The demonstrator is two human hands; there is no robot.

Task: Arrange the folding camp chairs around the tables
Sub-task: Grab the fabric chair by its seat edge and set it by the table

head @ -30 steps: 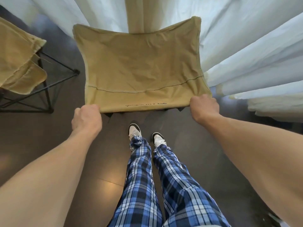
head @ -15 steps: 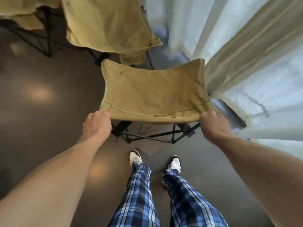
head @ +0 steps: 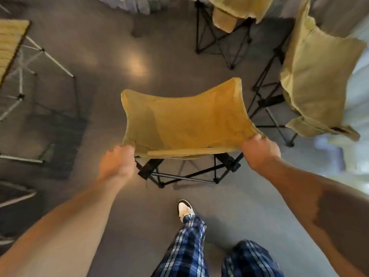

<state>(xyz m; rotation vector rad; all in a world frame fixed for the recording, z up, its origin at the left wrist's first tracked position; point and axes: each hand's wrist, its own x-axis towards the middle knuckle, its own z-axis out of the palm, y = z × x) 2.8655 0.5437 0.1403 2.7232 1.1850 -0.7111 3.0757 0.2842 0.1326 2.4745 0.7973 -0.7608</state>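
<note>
The left hand (head: pixel 117 163) and right hand (head: pixel 259 151) each grip a near corner of the tan folding camp chair (head: pixel 183 124), centre of the floor (head: pixel 111 56), slatted surface (head: pixel 10 41) far left.

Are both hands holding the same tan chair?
Yes, the left hand and the right hand each grip a near corner of the tan chair.

The whole picture is blurred by motion. The table (head: pixel 12 43) at left is cut by the edge. The fingers of the left hand (head: pixel 116 163) and right hand (head: pixel 259 151) are hidden under the chair (head: pixel 185 120) fabric.
</note>
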